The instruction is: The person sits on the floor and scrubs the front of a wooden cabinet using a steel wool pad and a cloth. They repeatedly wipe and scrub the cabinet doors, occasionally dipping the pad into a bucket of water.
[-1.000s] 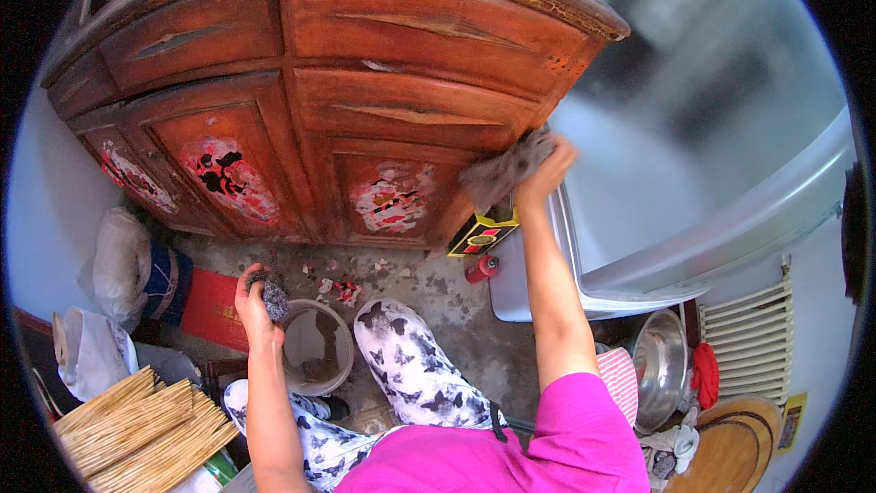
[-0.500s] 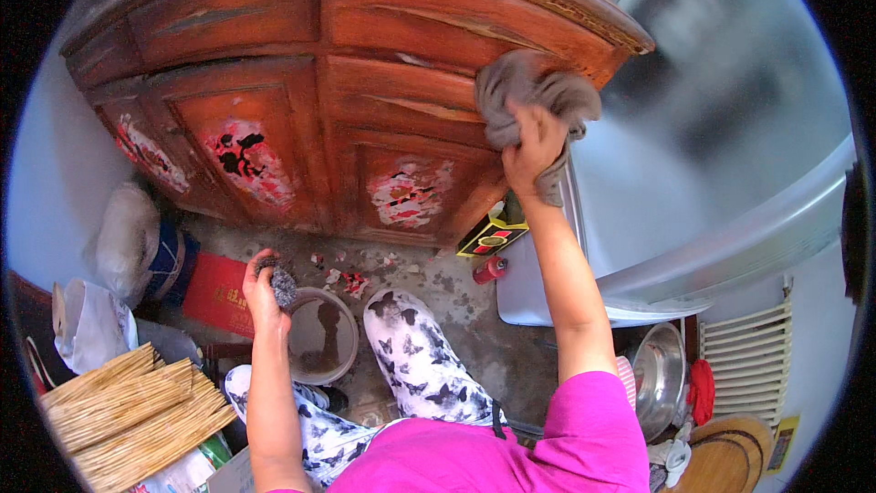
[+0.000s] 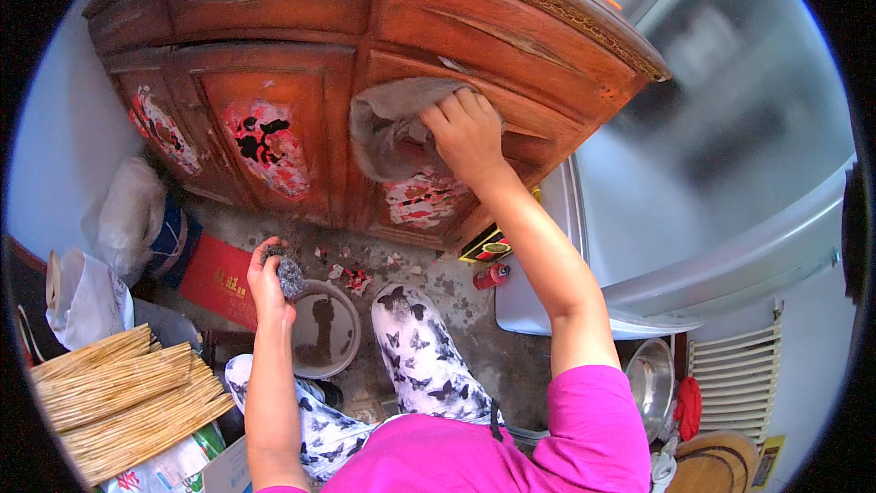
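Note:
A grey-brown cloth [image 3: 388, 128] hangs from my right hand [image 3: 465, 132], whose fingers are closed round its upper right edge. It is spread against the front of a reddish-brown wooden cabinet [image 3: 333, 5], covering part of a lower right door panel. Below it shows a torn patch of red, white and black picture [image 3: 424, 201]. Low on the left, my left hand [image 3: 266, 283] grips a dark grey wire scourer [image 3: 290, 277] above a bucket of murky water [image 3: 321, 329]. More peeling picture remnants [image 3: 266, 148] mark the left doors.
Torn scraps [image 3: 351, 278] litter the wet floor. A white fridge-like appliance [image 3: 657, 219] flanks the cabinet on the right, near a red can [image 3: 491, 276]. At left are a red box [image 3: 219, 281] and bundled straw-coloured sticks [image 3: 137, 393]. A metal basin [image 3: 650, 383] stands lower right.
My right hand has swept the cloth left and slightly down, from the cabinet's right edge to the lower right door. My left hand keeps the scourer above the bucket.

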### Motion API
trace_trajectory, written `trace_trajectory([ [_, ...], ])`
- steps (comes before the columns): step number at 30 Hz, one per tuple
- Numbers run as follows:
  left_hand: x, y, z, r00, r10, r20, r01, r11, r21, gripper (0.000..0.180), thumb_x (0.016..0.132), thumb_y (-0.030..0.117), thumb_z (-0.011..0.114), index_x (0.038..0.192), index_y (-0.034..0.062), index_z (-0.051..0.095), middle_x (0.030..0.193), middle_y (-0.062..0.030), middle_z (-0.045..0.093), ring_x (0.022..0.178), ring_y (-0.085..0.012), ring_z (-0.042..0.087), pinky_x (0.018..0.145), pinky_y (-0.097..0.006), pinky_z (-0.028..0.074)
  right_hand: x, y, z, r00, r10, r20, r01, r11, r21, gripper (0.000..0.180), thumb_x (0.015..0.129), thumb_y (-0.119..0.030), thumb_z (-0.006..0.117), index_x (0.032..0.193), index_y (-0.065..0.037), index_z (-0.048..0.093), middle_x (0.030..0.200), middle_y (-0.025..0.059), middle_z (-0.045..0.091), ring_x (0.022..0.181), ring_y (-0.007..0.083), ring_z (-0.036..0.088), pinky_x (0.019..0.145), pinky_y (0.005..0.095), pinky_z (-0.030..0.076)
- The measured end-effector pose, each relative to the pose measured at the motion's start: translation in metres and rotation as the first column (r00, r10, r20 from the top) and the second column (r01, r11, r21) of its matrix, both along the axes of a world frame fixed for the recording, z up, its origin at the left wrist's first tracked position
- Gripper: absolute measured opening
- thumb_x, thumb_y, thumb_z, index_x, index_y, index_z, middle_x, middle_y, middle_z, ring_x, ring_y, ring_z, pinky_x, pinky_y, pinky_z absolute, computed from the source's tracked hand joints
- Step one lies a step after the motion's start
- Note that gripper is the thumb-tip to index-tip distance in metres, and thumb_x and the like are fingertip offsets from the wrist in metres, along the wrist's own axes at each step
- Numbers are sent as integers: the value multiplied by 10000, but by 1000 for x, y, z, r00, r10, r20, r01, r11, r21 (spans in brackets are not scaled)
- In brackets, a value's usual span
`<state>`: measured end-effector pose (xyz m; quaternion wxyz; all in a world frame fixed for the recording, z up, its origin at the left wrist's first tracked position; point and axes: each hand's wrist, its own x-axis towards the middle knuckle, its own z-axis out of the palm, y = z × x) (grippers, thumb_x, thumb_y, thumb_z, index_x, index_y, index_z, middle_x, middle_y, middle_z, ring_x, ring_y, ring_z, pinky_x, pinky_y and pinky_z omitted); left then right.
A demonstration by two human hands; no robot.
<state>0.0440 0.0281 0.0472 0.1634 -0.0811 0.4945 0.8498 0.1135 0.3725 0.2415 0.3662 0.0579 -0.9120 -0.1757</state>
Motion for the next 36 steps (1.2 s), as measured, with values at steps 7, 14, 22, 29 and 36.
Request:
trace_trajectory([
  [7,10,-14,10,1000,18,15,-19,998,63,325,926,-34,500,1189,69,661,1074,-52,711,821,-136,662,718,-277,560,71,45,7,988,-76,-134,64,994,-91,506,608,18,692,1107,-58,660,1053,132,680,991,353,631,822,446,496],
  [14,13,-18,7,999,-24,32,19,987,161,344,930,-4,516,1244,71,637,1120,-68,697,932,-197,686,806,-350,596,82,47,10,978,-121,-168,96,983,-154,494,602,4,690,1093,-52,666,1029,142,679,983,352,635,847,465,517],
  [22,-1,-21,-17,992,-52,119,36,991,130,347,1016,109,441,1301,123,637,1156,-59,705,966,-214,691,834,-395,598,-34,-18,12,976,194,-102,-194,981,7,519,619,-30,738,1132,-98,694,991,75,674,969,303,640,828,420,537],
  [29,15,-30,3,983,-17,184,-10,990,141,367,1012,96,426,1332,93,605,1211,-100,696,1028,-235,697,872,-397,593,80,57,20,997,-26,-77,17,993,-117,603,555,-16,775,1146,-84,681,1069,101,679,1018,333,632,838,444,527],
  [36,14,-21,16,981,-68,179,19,965,260,368,997,95,439,1325,89,605,1282,-136,679,1086,-277,688,916,-417,583,58,56,7,988,43,-149,-58,994,-97,565,571,23,698,1130,-58,677,1070,144,671,1002,370,625,845,486,514],
])
